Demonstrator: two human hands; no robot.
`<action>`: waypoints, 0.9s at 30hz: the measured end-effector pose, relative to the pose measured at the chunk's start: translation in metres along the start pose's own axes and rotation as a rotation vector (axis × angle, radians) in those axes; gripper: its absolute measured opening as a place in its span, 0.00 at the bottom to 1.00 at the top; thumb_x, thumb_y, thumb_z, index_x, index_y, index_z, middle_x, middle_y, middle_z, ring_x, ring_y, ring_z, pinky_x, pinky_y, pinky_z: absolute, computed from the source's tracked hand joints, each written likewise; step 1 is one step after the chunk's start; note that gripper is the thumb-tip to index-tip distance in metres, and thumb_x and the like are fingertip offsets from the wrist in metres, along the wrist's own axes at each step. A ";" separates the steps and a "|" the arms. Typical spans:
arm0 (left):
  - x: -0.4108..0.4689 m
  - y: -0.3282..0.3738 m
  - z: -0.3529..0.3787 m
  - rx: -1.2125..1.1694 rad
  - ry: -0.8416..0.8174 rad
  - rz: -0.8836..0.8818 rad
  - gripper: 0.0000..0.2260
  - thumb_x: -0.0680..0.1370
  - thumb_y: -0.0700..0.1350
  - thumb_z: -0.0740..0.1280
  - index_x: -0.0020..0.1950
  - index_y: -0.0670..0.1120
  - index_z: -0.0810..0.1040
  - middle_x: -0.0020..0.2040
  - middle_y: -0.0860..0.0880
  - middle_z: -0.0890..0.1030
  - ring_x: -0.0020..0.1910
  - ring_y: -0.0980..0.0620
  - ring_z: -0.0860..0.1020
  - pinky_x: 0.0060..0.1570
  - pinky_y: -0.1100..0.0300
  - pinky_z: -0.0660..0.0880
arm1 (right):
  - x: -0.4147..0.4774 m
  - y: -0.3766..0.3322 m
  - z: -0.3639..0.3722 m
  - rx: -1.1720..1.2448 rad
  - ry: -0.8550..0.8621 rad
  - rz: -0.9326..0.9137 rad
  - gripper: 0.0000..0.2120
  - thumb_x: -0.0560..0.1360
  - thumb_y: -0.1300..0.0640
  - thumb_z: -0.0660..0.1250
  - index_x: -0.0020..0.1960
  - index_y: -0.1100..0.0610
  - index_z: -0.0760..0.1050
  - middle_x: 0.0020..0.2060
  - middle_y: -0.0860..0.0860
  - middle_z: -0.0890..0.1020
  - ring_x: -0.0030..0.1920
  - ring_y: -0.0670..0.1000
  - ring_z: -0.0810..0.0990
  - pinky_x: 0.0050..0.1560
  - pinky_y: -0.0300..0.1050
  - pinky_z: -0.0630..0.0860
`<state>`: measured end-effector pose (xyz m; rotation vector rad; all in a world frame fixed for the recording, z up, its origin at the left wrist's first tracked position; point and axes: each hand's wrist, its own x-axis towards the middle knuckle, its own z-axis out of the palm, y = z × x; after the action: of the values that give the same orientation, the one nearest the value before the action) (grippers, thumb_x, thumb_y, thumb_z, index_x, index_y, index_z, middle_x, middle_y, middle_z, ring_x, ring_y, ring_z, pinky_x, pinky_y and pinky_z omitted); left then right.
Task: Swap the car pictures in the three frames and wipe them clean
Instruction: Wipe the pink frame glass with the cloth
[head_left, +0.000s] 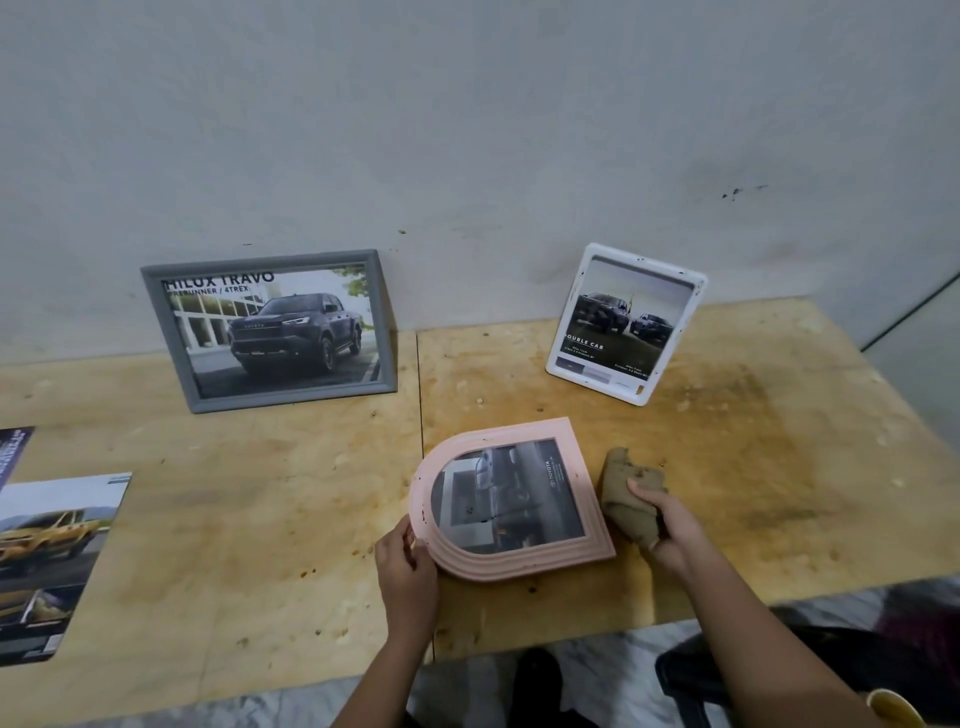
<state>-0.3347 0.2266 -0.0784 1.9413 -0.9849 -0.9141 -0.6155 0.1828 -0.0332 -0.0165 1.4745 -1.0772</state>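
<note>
A pink arched frame (576, 470) with a dark car picture lies flat on the wooden table (260, 493), its arch end turned left. My left hand (408, 569) grips that arch end. My right hand (670, 530) holds a crumpled brown cloth (631, 493) just right of the frame, touching its edge. A grey frame (156, 322) with a dark pickup picture leans on the wall at the back left. A white frame (558, 358) with a two-car picture leans at the back right.
A loose brochure page (52, 551) with a yellow pickup lies at the table's left edge, with another dark sheet (13, 452) above it. The table's front edge runs close to my arms. A yellow cup rim (896, 709) shows at the bottom right.
</note>
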 end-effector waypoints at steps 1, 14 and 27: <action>0.000 0.000 0.000 0.003 0.001 -0.008 0.16 0.80 0.39 0.57 0.67 0.44 0.71 0.61 0.44 0.70 0.54 0.54 0.67 0.58 0.55 0.66 | -0.006 -0.003 0.001 0.075 -0.086 0.037 0.16 0.73 0.61 0.68 0.59 0.64 0.73 0.46 0.60 0.82 0.44 0.57 0.79 0.37 0.45 0.81; -0.010 0.009 0.003 -0.004 0.043 0.038 0.14 0.80 0.38 0.57 0.65 0.43 0.72 0.56 0.49 0.70 0.56 0.53 0.69 0.57 0.62 0.62 | -0.001 -0.011 0.037 0.239 -0.598 0.012 0.30 0.64 0.58 0.73 0.64 0.59 0.71 0.54 0.58 0.78 0.51 0.55 0.79 0.51 0.50 0.78; -0.051 0.006 0.041 -0.051 0.386 -0.120 0.12 0.79 0.43 0.63 0.61 0.41 0.75 0.55 0.49 0.70 0.57 0.49 0.70 0.60 0.59 0.67 | -0.008 -0.015 0.114 -0.962 -0.664 -0.327 0.09 0.76 0.62 0.66 0.55 0.56 0.71 0.49 0.54 0.78 0.49 0.53 0.77 0.45 0.38 0.75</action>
<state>-0.3936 0.2552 -0.0793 2.0491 -0.6208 -0.5890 -0.5327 0.1121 0.0034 -1.2065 1.2478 -0.4273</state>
